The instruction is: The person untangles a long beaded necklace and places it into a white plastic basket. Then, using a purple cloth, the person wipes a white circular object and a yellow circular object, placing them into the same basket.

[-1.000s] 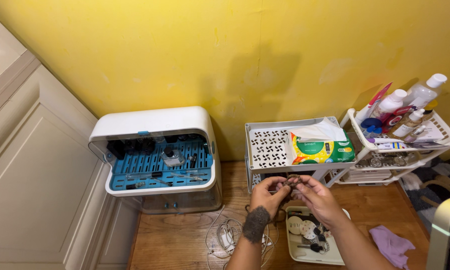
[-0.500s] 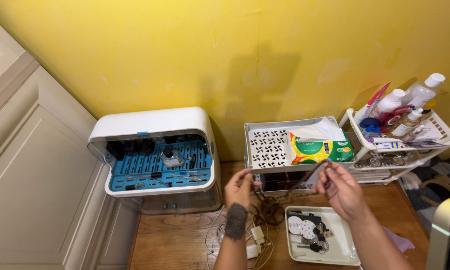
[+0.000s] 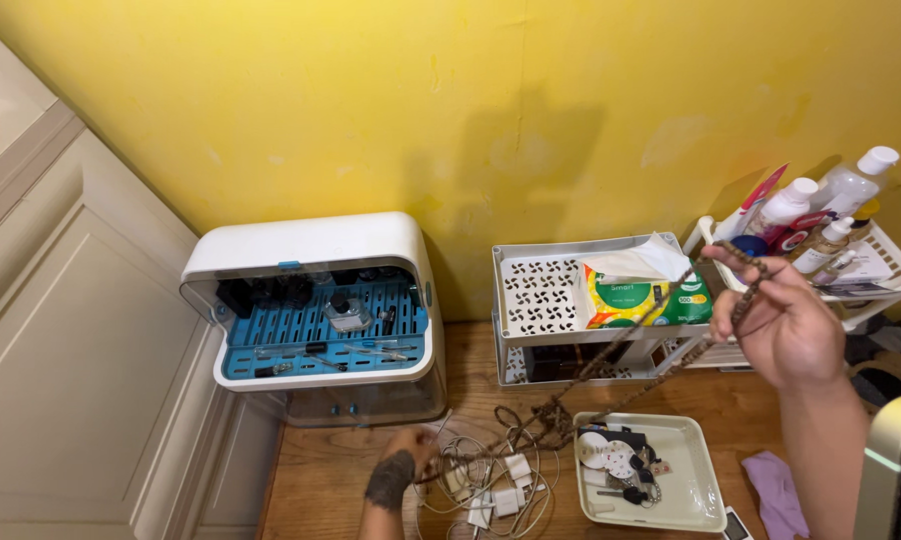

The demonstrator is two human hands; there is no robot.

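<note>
My right hand [image 3: 786, 325] is raised in front of the white racks at the right and grips one end of a long brown beaded string [image 3: 621, 355]. The string runs down and left, knotted in a tangle above the desk, to my left hand [image 3: 411, 455], which holds its other end low near the white cables [image 3: 476, 480]. The string is stretched taut between the two hands.
A white box with a blue inner rack [image 3: 321, 320] stands at the left. A white slotted tray [image 3: 541, 290] holds a green tissue pack [image 3: 646, 290]. A rack of bottles [image 3: 821, 225] is at far right. A white dish [image 3: 701, 470] holds small items; a purple cloth [image 3: 776, 500] lies beside it.
My hands were together on the bunched string, then drew apart. Now the right hand has risen up and right, the left has dropped down left, and the string is pulled out long.
</note>
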